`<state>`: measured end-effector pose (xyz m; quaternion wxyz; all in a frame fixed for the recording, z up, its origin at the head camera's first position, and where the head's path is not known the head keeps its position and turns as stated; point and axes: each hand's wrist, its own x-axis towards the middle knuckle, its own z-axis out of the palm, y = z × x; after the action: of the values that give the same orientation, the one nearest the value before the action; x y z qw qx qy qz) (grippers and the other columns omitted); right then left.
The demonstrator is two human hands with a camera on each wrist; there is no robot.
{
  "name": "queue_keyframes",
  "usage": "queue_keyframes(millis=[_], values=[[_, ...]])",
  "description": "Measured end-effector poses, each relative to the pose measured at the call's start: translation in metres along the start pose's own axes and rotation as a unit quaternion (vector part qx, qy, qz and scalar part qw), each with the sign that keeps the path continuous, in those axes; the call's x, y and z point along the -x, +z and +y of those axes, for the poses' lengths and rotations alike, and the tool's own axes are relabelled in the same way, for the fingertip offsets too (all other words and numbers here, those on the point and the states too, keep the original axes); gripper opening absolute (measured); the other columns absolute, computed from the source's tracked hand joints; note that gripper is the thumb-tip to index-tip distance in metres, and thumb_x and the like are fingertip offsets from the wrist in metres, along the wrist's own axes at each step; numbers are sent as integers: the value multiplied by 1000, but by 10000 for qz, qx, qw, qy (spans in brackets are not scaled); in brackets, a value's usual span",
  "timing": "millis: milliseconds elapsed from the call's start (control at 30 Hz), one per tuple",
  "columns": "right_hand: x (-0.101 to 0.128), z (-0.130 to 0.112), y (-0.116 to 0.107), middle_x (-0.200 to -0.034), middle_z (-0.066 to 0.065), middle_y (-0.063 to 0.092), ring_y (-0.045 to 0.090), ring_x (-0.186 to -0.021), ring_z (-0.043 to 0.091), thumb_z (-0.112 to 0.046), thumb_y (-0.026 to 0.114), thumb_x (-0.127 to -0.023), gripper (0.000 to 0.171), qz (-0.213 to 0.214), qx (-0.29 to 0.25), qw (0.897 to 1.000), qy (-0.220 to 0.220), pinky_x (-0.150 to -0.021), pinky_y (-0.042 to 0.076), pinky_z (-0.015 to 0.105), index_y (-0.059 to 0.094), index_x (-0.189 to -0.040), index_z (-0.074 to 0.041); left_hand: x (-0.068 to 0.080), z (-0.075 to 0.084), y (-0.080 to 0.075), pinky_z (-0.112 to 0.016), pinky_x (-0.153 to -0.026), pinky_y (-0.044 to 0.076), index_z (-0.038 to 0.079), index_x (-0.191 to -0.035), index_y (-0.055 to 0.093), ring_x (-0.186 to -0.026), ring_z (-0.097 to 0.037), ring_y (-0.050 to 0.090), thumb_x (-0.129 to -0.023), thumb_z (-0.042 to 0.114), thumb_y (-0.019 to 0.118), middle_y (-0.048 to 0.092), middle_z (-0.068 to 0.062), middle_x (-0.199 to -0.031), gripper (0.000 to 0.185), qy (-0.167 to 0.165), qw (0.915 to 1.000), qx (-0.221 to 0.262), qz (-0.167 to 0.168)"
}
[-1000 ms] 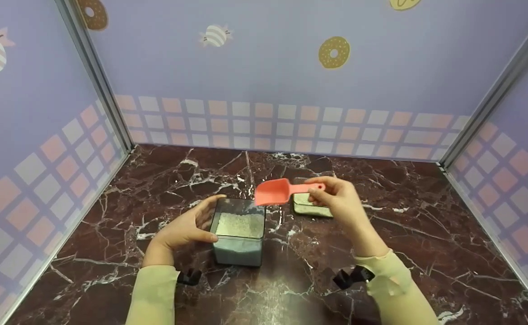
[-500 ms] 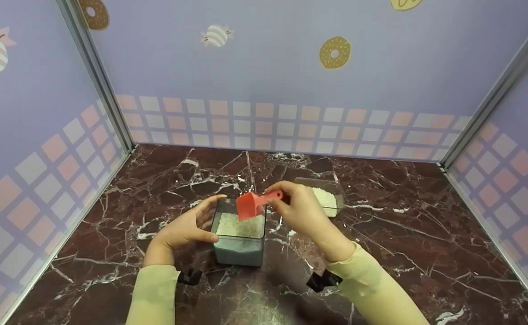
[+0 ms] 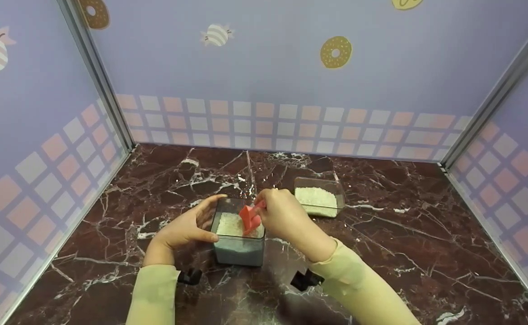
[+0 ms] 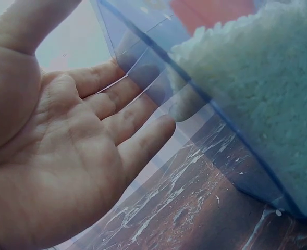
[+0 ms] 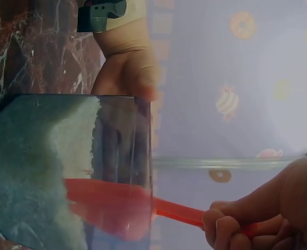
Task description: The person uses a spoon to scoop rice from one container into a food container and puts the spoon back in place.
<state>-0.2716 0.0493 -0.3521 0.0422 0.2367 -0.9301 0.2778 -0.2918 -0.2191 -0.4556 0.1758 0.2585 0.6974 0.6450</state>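
A clear box point(image 3: 239, 253) partly filled with white rice point(image 4: 268, 88) stands on the marble-patterned table. My left hand point(image 3: 180, 230) holds it at its left side, thumb at the near corner and fingers at the far one. My right hand point(image 3: 284, 216) grips the handle of a red scoop point(image 3: 249, 220). In the right wrist view the scoop's bowl point(image 5: 111, 208) is inside the box, tilted down, its tip meeting the rice. The right fingertips are partly hidden in the head view.
Behind my right hand is a low clear tray point(image 3: 341, 198) with more white rice point(image 3: 315, 201). A few white specks lie on the table point(image 3: 404, 243) behind the box. Patterned panels point(image 3: 264, 67) enclose the table at the back and both sides.
My right hand has moved left and down with the scoop, from above the space between tray and box into the box, tipping its bowl downward. The left hand and box stay put.
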Motion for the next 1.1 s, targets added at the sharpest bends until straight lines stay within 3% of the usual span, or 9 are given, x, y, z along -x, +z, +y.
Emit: queue_keyframes(millis=[100,200,500,633,833,1100], values=[[-2,8,2,-83,10,75,61,-64,17,4,64,-86,18,-175,-385,9990,130,-55,52,28,77,-98,-1,0,0,0,-58,-129,12,6,-163,16,-159,-44,9,-81,5,84,16,-27,-169,106,-7,10000,-46,26],[-3,19,6,-75,6,69,46,-55,9,3,64,-88,18,-368,-963,9940,361,-48,36,19,77,-99,-1,1,0,0,-58,-129,9,6,-163,16,-159,-44,4,-81,6,84,11,-26,-171,106,-33,10000,-68,60],[-4,43,22,-75,6,70,57,-57,8,1,68,-92,14,-555,-2355,9660,916,-49,45,17,77,-103,0,1,0,1,-58,-130,6,6,-163,16,-160,-43,1,-81,7,85,8,-24,-172,108,-70,9999,-70,102],[-3,43,27,-75,8,72,61,-59,7,1,67,-92,14,-472,-2614,9607,804,-53,49,17,77,-103,2,0,1,1,-59,-130,7,5,-164,15,-160,-43,2,-80,7,84,8,-23,-172,108,-86,9999,-89,115],[0,40,31,-70,6,71,60,-58,8,-1,69,-93,12,-398,-2849,9560,575,-50,45,17,77,-101,2,1,1,0,-57,-130,9,5,-164,16,-160,-43,4,-80,7,84,9,-23,-172,108,-105,9998,-156,114],[0,46,37,-69,-1,68,62,-59,5,-1,69,-93,15,-355,-3627,9280,772,-55,53,17,75,-105,7,1,1,0,-56,-130,10,6,-164,15,-160,-43,3,-79,6,84,8,-23,-172,110,-219,9995,-123,168]])
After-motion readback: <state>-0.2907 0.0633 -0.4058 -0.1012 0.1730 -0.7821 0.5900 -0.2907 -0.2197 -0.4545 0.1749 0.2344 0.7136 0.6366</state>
